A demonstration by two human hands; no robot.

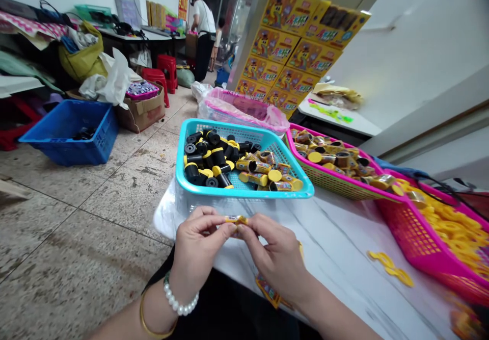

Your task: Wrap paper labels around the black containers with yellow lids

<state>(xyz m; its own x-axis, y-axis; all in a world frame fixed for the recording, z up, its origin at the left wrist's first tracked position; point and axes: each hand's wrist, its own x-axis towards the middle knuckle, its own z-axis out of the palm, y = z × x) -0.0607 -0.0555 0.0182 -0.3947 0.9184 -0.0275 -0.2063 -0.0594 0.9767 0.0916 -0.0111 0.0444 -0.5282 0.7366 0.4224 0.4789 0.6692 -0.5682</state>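
Between the fingertips of both hands is a small yellow printed wrapper [236,219], mostly covered by the fingers. My left hand [200,245] pinches its left end, and my right hand [278,253] pinches the right end. More flat printed wrappers [268,290] lie at the table edge, partly under my right forearm. Just beyond my hands sits a teal basket [244,193]. On its left are black cylinders with yellow caps [218,156]; on its right are cylinders in yellow printed wrapping [260,166].
A pink basket of wrapped cylinders [340,159] and a pink basket of yellow rings [451,228] stand right on the marble-pattern table [328,248]. Joined yellow rings [391,268] lie nearby. Behind are stacked yellow boxes [286,49]. A blue crate [76,131] sits on the floor; a person [204,24] stands far back.
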